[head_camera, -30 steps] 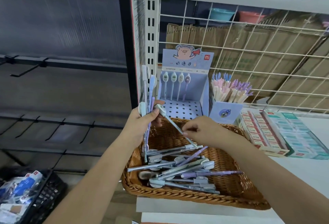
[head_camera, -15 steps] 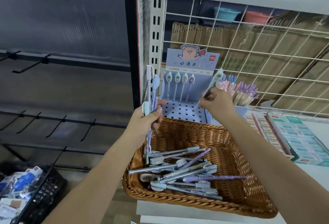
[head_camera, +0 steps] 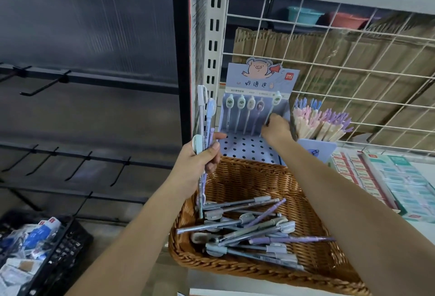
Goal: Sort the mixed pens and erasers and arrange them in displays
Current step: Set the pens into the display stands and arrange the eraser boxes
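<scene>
1. left hand (head_camera: 200,156) at 9 o'clock of frame centre, fingers curled tight round a bundle of pens (head_camera: 207,116). the bundle is upright, caps stick up above the fist, and the lower ends hang over the left rim of the wicker basket (head_camera: 235,178).
2. right hand (head_camera: 276,127) at 12 o'clock of the basket, reaching into the display stand (head_camera: 259,79). its fingers pinch the lower shaft of a single pen (head_camera: 274,105), cap up, leaning right. the tip is hidden by the hand.
3. hands apart, left one at 8 o'clock of the right.
4. stand is pale blue card with a pig on the header and a holed base. four capped pens (head_camera: 240,112) stand upright in the back row, at 9 o'clock of the held pen.
5. basket sits at 6 o'clock of the stand on a white shelf (head_camera: 421,227). loose pens (head_camera: 247,227) are heaped crosswise in its near half, grey-blue and purple.
6. pen cup (head_camera: 317,149) just beside the stand at 3 o'clock, full of pastel pens.
7. eraser boxes (head_camera: 386,178) at 3 o'clock of the basket, in flat rows.
8. black crate (head_camera: 58,244) at 8 o'clock of frame, contents blurred.
9. wire grid (head_camera: 353,69) behind the shelf.
</scene>
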